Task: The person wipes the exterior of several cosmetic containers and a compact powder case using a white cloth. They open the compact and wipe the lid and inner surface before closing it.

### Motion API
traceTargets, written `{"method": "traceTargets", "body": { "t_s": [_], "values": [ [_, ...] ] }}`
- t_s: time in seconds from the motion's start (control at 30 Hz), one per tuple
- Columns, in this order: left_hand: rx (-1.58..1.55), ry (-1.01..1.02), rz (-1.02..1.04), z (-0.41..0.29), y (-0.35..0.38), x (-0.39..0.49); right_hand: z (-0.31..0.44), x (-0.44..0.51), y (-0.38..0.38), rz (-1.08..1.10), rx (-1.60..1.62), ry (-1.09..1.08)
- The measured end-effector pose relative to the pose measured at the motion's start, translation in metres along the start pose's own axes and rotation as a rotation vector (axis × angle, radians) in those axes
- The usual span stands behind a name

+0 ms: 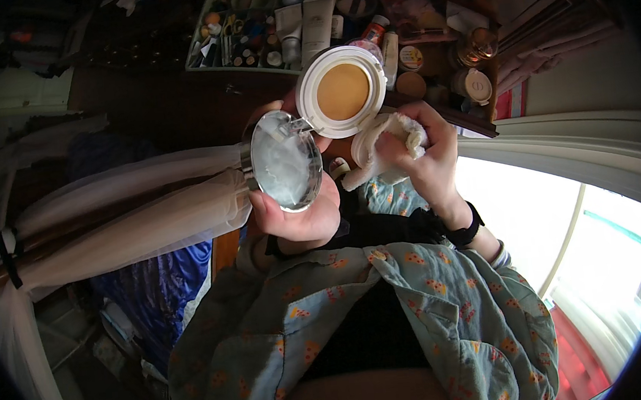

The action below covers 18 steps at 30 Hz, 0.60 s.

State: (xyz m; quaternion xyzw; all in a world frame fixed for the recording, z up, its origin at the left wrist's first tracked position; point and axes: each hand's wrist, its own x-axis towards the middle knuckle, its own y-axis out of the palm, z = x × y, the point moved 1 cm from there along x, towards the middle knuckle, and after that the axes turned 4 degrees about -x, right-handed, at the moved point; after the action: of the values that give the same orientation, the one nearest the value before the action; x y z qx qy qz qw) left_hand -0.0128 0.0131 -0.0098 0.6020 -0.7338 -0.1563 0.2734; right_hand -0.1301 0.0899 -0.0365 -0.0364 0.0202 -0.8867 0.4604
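Observation:
An unfolded cushion compact [341, 92] is held by my left hand [305, 218], its white-rimmed base with a tan pad towards the drawer. The round mirror lid [286, 163], hinged to that base, faces up, with my left fingers and thumb around its edge. My right hand [434, 161] grips a crumpled white cloth [376, 146] close to the lower right rim of the base. Whether the cloth touches the rim, I cannot tell.
Beyond the compact, a pale green divided tray [240, 70] holds tubes, bottles and scissors. Jars and a round white case [476, 86] fill an open wooden drawer [471, 121] at right. A gathered sheer curtain [145, 221] hangs at left; a bright window [557, 225] is at right.

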Motion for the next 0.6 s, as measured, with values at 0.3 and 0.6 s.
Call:
{"method": "traceTargets", "body": {
  "t_s": [0.3, 0.6],
  "values": [
    [-0.144, 0.057, -0.164, 0.000, 0.002, 0.002, -0.006, 0.004, -0.007, 0.067, 0.297, 0.068],
    [-0.060, 0.508, 0.093, 0.016, -0.001, 0.002, -0.015, 0.015, -0.006, -0.003, 0.161, 0.040]
  ]
}}
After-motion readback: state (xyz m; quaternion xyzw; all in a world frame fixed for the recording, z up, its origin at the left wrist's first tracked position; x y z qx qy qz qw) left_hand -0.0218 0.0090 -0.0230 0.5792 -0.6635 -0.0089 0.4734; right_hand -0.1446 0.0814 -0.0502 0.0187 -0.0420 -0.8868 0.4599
